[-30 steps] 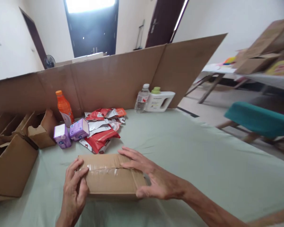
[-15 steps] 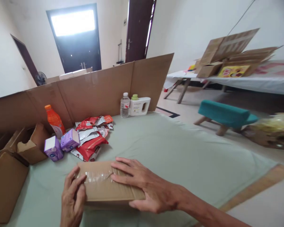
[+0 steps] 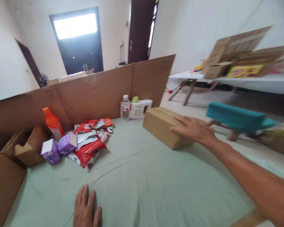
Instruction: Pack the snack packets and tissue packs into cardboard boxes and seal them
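Observation:
A closed, taped cardboard box (image 3: 162, 126) lies on the pale green sheet (image 3: 144, 176) near the table's far right edge. My right hand (image 3: 195, 128) rests flat on the box's near right end, arm stretched out, fingers straight and slightly apart. Low in the view, my left hand (image 3: 86, 209) lies flat on the sheet with its fingers spread and nothing in it. It is far from the box.
Red and silver pouches (image 3: 91, 138), two purple cartons (image 3: 59, 146), an orange bottle (image 3: 51, 121), a water bottle (image 3: 125, 107) and a white jug (image 3: 140, 107) sit before a cardboard screen (image 3: 97, 88). Open boxes (image 3: 11, 157) stand left. A teal stool (image 3: 236, 116) is right.
The box has gone from in front of me to the far right of the table under my right hand. My left hand came off the box and lies on the sheet.

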Demonstrator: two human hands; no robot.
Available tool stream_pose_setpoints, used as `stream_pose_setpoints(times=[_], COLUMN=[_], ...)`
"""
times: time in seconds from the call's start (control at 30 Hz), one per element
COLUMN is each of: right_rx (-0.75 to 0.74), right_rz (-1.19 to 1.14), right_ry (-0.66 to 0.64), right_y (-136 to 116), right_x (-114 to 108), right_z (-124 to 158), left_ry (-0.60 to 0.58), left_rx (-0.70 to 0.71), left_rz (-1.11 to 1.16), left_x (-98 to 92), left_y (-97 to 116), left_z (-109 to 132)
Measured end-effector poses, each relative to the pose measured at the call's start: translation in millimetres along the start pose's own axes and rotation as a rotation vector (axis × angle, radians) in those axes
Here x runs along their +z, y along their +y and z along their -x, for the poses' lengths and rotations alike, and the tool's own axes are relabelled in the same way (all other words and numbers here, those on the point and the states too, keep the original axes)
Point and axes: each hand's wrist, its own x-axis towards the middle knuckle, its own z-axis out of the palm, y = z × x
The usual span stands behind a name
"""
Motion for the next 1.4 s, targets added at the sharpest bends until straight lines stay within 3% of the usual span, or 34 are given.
stream_pose_setpoints(times=[0.1,0.2,0.27,0.37,0.43,0.5,0.6,0.7,0.77,0.83,0.93,0.97,1.07,1.13,1.27,1.33,1.4], right_rx=[0.08,0.082,0.081,0.05,-0.05,-0.218,-0.494,-0.68,-0.714,-0.704,-0.696,-0.691,-0.651,-0.63,-0.621,-0.608,-0.569], right_rz=[-0.015,-0.067,-0.111,-0.172,-0.18,-0.177,-0.148,-0.095,-0.095,-0.119,-0.171,-0.186,-0.208,-0.199,-0.148,-0.096,-0.051], right_ry=[0.056,0.062,0.144,0.391,0.433,0.328,0.111,-0.028,-0.069,-0.081,-0.086,-0.088,-0.121,-0.155,-0.144,-0.127,-0.117], right_y=[1.5,-3.4,-11.8,-39.3,-70.5,-112.8,-192.6,-271.8,-309.7,-330.3,-332.4,-327.6,-306.7,-292.8,-266.7,-251.1,-235.0], right_x=[22.0,30.9,26.7,16.6,19.0,34.7,79.0,127.9,152.9,167.9,168.7,162.8,129.9,102.7,66.3,61.5,62.8], right_z=[-35.8,-50.4,-45.3,-18.6,4.6,27.2,54.5,65.1,59.2,46.3,30.6,30.2,47.8,70.3,113.9,128.2,137.5], left_ry=[0.015,-0.014,-0.031,-0.062,-0.087,-0.133,-0.209,-0.214,-0.166,0.007,0.434,0.517,0.638,0.608,0.448,0.41,0.377], left_rx=[0.008,-0.01,-0.028,-0.076,-0.146,-0.226,-0.287,-0.3,-0.293,-0.285,-0.355,-0.4,-0.489,-0.554,-0.686,-0.653,-0.593], left_rz=[-0.073,-0.089,-0.076,-0.004,0.067,0.139,0.241,0.29,0.271,0.161,-0.197,-0.261,-0.322,-0.365,-0.329,-0.269,-0.216], left_x=[-8.3,-13.6,-14.1,-14.5,-16.9,-20.5,-23.8,-25.1,-33.6,-56.4,-119.9,-145.3,-214.2,-243.8,-263.0,-261.0,-255.8], left_y=[12.4,20.9,23.9,29.2,34.5,40.5,49.6,53.7,46.7,27.0,-23.4,-43.4,-104.1,-141.0,-189.8,-194.8,-184.7], left_z=[4.1,4.0,4.7,5.5,4.3,2.1,0.7,6.1,13.0,21.7,36.2,40.6,46.5,42.1,21.9,15.4,15.2])
